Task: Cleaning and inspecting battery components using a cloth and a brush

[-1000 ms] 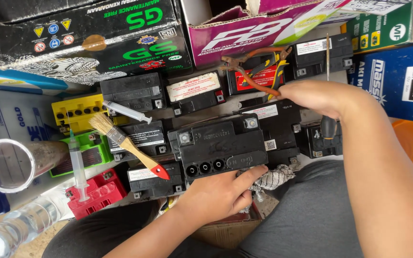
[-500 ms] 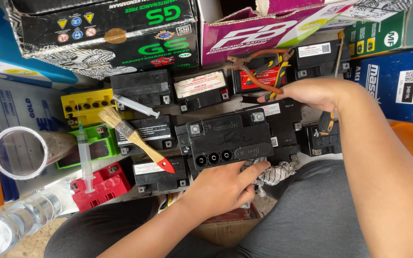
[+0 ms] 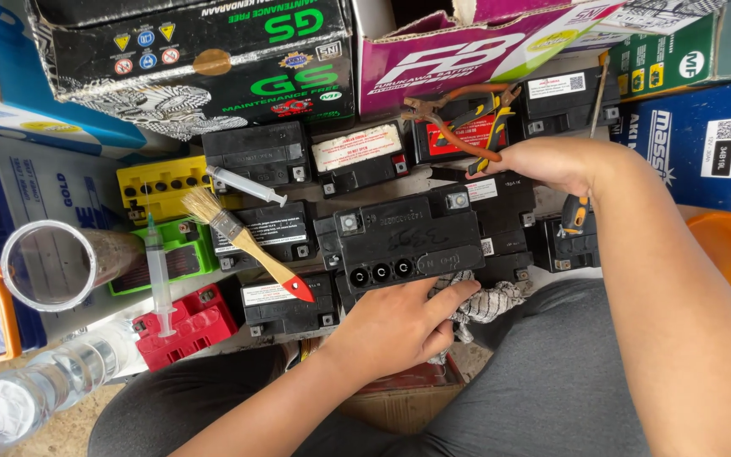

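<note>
My left hand (image 3: 395, 326) lies at the near edge of a black battery (image 3: 408, 241). Its thumb runs along the battery's front and its fingers curl over a checked rag (image 3: 488, 300). My right hand (image 3: 543, 161) reaches in from the right, palm down. Its fingertips are at the handle ends of the orange and yellow pliers (image 3: 454, 114), which lie across the batteries behind. I cannot see whether the fingers grip them. A screwdriver (image 3: 575, 213) with a black and orange handle lies free just below my right wrist.
Several small batteries in black, yellow (image 3: 158, 188), green and red (image 3: 188, 326) crowd the surface. On them lie a paintbrush (image 3: 243, 241) and two syringes (image 3: 158, 275). Cardboard boxes (image 3: 205, 59) line the far side. A clear cup (image 3: 48, 264) and a bottle stand at the left.
My right hand has let go of the screwdriver, which now lies tilted, and has moved left to the pliers' handles. My left hand has stayed on the battery's front edge.
</note>
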